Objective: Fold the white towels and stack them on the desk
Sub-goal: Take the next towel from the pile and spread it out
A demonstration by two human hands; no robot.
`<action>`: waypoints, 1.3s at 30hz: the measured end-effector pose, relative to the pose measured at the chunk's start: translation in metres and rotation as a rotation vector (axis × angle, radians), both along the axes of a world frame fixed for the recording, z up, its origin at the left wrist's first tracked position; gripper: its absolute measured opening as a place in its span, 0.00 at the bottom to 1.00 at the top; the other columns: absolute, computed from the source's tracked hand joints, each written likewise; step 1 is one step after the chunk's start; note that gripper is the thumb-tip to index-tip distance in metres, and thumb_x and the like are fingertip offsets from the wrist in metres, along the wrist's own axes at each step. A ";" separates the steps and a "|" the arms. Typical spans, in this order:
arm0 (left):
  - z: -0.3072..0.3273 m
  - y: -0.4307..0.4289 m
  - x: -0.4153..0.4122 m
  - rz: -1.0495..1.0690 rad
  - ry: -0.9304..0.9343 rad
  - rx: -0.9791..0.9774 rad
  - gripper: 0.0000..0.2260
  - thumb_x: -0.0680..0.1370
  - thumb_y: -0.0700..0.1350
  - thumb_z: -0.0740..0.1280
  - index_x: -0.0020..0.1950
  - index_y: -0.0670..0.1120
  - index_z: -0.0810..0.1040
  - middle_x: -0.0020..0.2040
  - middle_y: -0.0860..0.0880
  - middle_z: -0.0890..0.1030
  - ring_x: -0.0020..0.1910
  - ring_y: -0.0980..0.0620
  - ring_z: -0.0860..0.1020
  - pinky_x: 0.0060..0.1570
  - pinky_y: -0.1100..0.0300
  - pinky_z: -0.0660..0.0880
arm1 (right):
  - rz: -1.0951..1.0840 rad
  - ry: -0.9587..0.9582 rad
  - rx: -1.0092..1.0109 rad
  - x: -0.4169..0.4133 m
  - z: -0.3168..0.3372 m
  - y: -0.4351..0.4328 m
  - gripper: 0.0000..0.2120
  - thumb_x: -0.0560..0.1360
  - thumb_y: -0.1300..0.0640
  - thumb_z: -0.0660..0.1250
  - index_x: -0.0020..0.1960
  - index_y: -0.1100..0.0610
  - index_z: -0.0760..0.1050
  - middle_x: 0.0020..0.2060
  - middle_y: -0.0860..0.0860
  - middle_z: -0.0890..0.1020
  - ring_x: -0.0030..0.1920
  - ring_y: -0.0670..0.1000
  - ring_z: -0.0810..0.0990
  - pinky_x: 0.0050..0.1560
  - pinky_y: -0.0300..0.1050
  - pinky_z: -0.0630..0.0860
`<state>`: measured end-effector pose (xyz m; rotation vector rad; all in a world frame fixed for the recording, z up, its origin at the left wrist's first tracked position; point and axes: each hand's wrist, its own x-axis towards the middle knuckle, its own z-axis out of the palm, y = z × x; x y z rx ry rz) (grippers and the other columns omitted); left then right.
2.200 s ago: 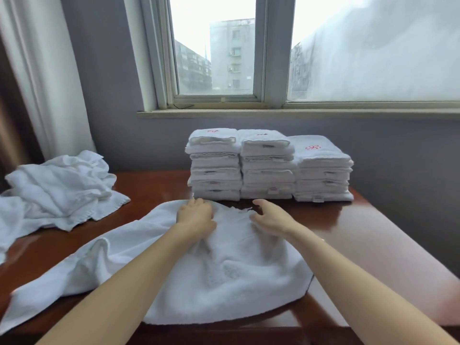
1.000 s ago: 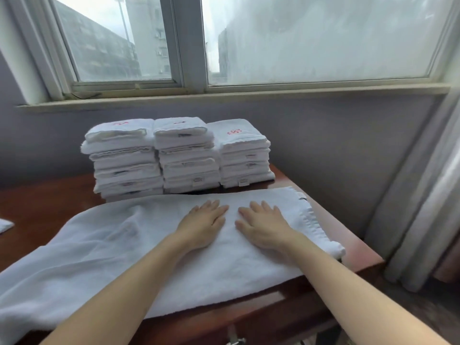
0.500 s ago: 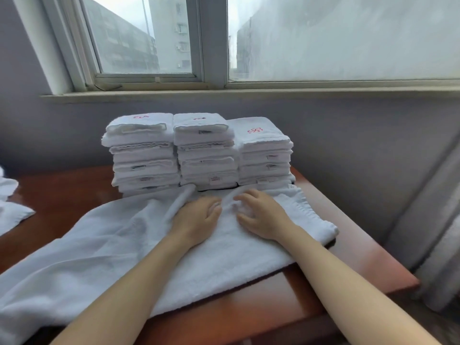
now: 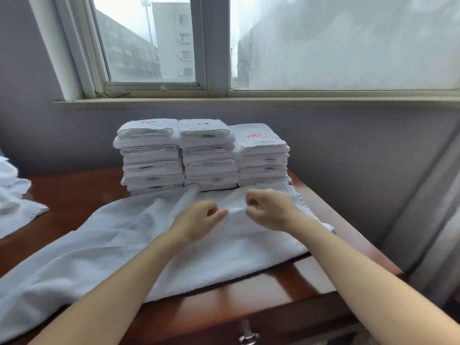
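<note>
A long white towel lies spread across the brown wooden desk, its left end hanging over the front edge. My left hand and my right hand sit close together on its right part, each pinching a small ridge of the cloth between thumb and fingers. Just behind them stand three side-by-side stacks of folded white towels with red embroidery on top.
A heap of unfolded white towels lies at the desk's left edge. The grey wall and window sill are behind the stacks. A grey curtain hangs at the right. A metal drawer handle sits below the desk front.
My hands lay flat on the towel a second ago; now both have curled and pinch the cloth between them. The far edge has bunched up against the stacks.
</note>
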<state>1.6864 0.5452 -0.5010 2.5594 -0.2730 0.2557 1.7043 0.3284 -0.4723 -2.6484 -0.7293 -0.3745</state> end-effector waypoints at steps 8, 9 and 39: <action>0.021 -0.027 -0.029 -0.108 0.224 0.366 0.12 0.73 0.60 0.69 0.39 0.52 0.75 0.34 0.59 0.77 0.34 0.59 0.74 0.34 0.62 0.68 | -0.241 0.373 -0.576 -0.040 0.030 -0.022 0.09 0.74 0.54 0.60 0.39 0.56 0.74 0.32 0.48 0.78 0.33 0.50 0.77 0.34 0.40 0.68; 0.019 -0.029 -0.033 -0.101 0.157 0.363 0.10 0.72 0.59 0.70 0.43 0.55 0.76 0.39 0.60 0.77 0.39 0.60 0.75 0.37 0.61 0.69 | -0.275 0.340 -0.570 -0.044 0.027 -0.025 0.08 0.74 0.56 0.59 0.43 0.57 0.76 0.35 0.49 0.80 0.36 0.51 0.79 0.36 0.41 0.70; -0.003 -0.102 -0.028 -0.157 0.230 -0.075 0.18 0.81 0.52 0.61 0.71 0.52 0.72 0.72 0.53 0.72 0.70 0.54 0.70 0.71 0.53 0.65 | -0.281 0.332 -0.101 -0.038 -0.029 -0.084 0.23 0.78 0.44 0.54 0.68 0.53 0.72 0.70 0.46 0.70 0.73 0.53 0.65 0.71 0.52 0.63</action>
